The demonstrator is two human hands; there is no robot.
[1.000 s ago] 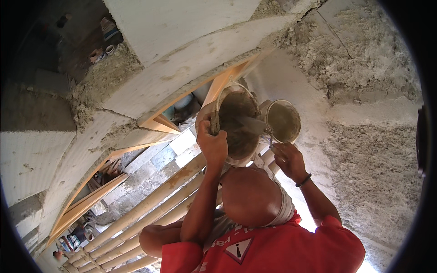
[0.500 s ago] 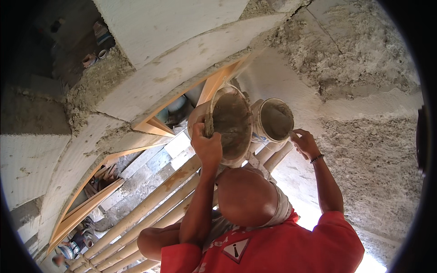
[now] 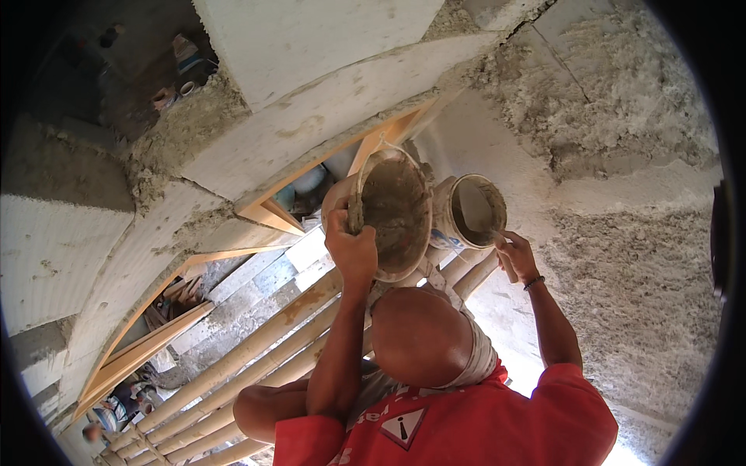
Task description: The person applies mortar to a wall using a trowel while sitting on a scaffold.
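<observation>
My left hand is closed on the mortar-crusted rim of a large pale bucket. Wet grey mortar coats its inside, and a thin bail handle shows at its far end. Close on its right is a smaller white bucket with grey mortar in it. At that bucket's near right rim, my right hand, with a dark bracelet at the wrist, grips a tool by its light handle. The tool's working end reaches toward the bucket; its shape is unclear.
Between my arms is my bare knee. Several bamboo poles run below, with bright gaps between them. A curved pale block arch edge with wooden formwork lies at left. Rough mortared masonry rises at right.
My right hand has shifted slightly and turned, so more of the tool's handle shows. The small bucket's mortar looks different, with more inner wall visible. My left hand keeps its grip.
</observation>
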